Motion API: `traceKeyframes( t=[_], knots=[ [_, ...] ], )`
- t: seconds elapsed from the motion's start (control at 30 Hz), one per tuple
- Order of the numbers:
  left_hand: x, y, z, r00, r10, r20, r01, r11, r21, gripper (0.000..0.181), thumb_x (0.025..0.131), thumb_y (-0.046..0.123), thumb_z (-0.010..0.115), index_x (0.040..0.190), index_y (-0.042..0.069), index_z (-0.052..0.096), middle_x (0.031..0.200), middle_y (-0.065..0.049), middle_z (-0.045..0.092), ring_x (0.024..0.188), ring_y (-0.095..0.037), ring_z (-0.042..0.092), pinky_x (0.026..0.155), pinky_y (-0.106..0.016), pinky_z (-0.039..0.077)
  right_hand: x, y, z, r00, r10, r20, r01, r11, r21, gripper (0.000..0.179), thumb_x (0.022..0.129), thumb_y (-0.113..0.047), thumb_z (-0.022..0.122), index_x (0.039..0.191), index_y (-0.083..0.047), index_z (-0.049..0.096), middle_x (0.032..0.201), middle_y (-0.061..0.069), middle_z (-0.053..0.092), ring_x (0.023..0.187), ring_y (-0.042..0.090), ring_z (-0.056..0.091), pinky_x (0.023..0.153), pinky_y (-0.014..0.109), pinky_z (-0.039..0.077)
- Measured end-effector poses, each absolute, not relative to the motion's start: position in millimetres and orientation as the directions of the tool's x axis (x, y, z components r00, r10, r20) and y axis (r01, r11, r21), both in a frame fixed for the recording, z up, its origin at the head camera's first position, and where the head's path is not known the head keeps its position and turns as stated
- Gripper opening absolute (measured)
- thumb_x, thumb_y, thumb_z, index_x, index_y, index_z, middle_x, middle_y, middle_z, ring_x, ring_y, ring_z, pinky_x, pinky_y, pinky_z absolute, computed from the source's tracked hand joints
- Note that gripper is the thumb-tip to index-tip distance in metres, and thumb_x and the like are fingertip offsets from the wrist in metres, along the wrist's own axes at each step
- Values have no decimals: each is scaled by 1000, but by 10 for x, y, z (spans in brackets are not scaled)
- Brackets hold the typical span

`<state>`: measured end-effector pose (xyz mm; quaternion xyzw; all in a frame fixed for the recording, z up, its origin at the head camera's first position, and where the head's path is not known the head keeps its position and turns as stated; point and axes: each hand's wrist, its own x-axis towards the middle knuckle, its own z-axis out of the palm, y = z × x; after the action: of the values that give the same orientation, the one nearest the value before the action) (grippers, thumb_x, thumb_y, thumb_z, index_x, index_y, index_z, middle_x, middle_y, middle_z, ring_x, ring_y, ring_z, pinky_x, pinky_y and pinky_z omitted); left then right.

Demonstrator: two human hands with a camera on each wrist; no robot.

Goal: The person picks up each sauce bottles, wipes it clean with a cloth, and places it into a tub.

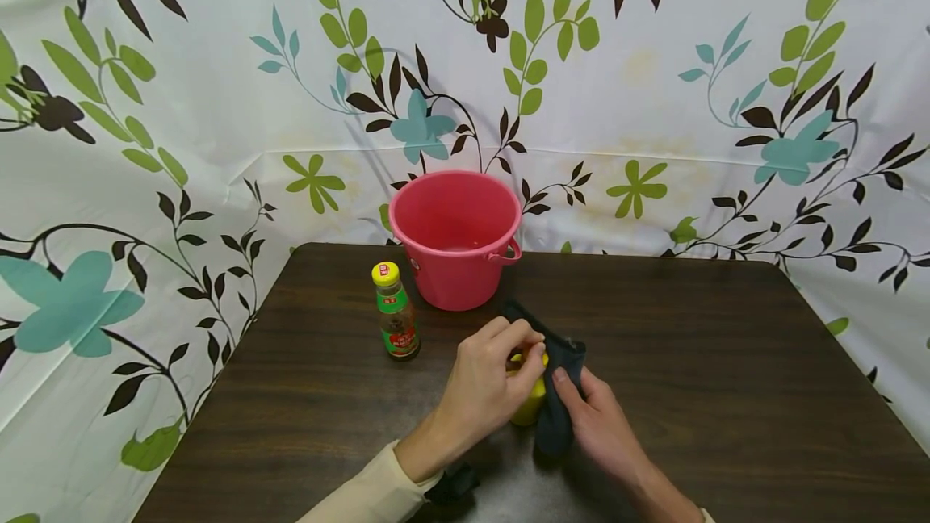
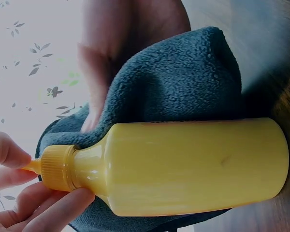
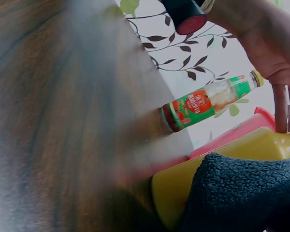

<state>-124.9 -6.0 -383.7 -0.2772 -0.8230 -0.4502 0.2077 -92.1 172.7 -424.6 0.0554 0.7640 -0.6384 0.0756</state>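
A yellow squeeze bottle (image 2: 193, 166) with a ribbed cap and pointed nozzle stands upright on the table. My left hand (image 1: 485, 374) pinches its nozzle between thumb and finger, while other fingers touch the neck below the cap. With my right hand (image 1: 603, 422) I hold a dark blue-grey cloth (image 1: 558, 394) against the bottle's right side. In the left wrist view the cloth (image 2: 183, 79) wraps behind the bottle and up to the neck. The right fingers are mostly hidden behind the cloth; the right thumb shows on it.
A pink bucket (image 1: 458, 281) stands at the back of the dark wooden table (image 1: 690, 345). Left of it is a glass sauce bottle (image 1: 397, 315) with a yellow lid and green-red labels. A leaf-patterned sheet (image 1: 617, 103) hangs behind the table.
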Motion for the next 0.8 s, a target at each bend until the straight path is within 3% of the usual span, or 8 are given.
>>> traceKeyframes(
  t=[0.27,0.5,0.63,0.8],
  knots=[
    [-1252,-57,-3838,-756,269,597,647,441,622,5,93,12,75,97,12,77,84,-1,67,70,-11,63,65,-17,59,-909,1797,-4397,-976,10,-219,213,264,-941,35,114,-31,46,128,-6,67,109,5,72,100,11,63,83,23,52],
    [-1251,-57,-3848,-752,266,603,650,446,615,5,93,11,74,96,12,77,83,-1,66,70,-11,64,65,-17,59,-922,1847,-4499,-976,-4,-216,195,411,-891,29,113,-29,48,110,-7,66,93,2,64,89,13,58,74,24,46],
    [-1254,-53,-3853,-753,266,602,650,444,617,4,93,12,74,96,12,77,83,-1,66,70,-11,65,65,-17,60,-930,1863,-4527,-979,-9,-205,175,485,-857,25,112,-26,50,107,-8,67,92,0,64,88,14,57,73,26,46],
    [-1258,-49,-3860,-750,262,608,653,440,616,5,92,10,75,96,13,77,83,-1,65,71,-8,65,65,-15,59,-949,1878,-4548,-976,-8,-218,168,611,-774,23,111,-27,53,111,-10,69,80,0,53,69,15,50,60,27,39]
  ],
)
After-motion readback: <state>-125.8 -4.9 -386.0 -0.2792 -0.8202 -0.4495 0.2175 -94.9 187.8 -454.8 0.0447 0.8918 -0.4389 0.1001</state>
